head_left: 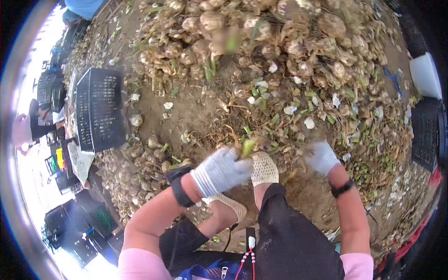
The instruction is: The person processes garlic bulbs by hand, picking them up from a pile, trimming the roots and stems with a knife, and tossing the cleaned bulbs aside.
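Observation:
My left hand (219, 171), in a white-grey knitted glove, is closed around a garlic plant whose short green stalk (248, 148) pokes up past the fingers. The rest of it is hidden in the palm. My right hand (322, 159), gloved too, hovers over the trimmings to the right of my shoe, its fingertips smeared by motion. Ahead of both hands rises a big heap of garlic bulbs (212, 21) with dry roots and stalks. Cut green stalk pieces and white peelings (309, 122) litter the soil between.
A black plastic crate (99, 109) stands at the left, near a smaller pile of garlic bulbs (133, 179). At the right are a white bucket (425, 75) and another dark crate (424, 135). A person's arm (44, 128) shows at the far left. My shoes (264, 169) are close below the hands.

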A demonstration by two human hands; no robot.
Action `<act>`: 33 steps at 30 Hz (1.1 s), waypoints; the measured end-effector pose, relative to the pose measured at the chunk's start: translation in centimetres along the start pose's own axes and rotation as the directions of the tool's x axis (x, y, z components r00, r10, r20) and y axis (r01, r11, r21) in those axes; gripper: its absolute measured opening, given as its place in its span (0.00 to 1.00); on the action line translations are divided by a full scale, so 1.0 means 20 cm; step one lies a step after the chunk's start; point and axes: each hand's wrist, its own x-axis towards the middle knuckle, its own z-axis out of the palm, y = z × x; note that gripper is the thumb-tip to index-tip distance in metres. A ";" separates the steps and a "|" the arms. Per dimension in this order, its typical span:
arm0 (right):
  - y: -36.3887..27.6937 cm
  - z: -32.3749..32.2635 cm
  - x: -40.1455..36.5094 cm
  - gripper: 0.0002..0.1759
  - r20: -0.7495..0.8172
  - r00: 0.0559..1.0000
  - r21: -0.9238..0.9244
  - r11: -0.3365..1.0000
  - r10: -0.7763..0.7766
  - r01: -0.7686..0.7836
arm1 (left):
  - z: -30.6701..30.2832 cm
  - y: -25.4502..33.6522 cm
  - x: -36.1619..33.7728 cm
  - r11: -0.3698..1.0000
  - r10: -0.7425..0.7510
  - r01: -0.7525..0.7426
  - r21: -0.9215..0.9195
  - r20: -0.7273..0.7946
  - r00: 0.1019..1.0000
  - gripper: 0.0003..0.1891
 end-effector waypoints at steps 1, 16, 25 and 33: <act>0.05 0.05 -0.08 0.14 0.035 0.975 0.149 0.964 0.219 -0.221 | -0.02 -0.01 -0.07 0.994 -0.097 0.101 -0.045 0.085 0.992 0.14; -0.21 0.10 0.05 0.12 -0.218 0.964 0.370 0.927 0.149 -0.059 | 0.19 -0.57 0.21 0.894 -0.433 0.435 0.108 -0.048 0.900 0.25; -0.15 0.08 -0.09 0.09 -0.183 0.930 0.511 0.839 0.317 -0.186 | 0.31 -0.69 0.19 0.772 -0.619 0.601 0.210 0.466 0.633 0.40; -0.36 -0.01 0.16 0.12 -0.224 0.974 0.053 0.998 -0.013 0.025 | 0.13 -0.37 -0.01 0.057 -0.860 0.560 -0.826 0.245 0.448 0.36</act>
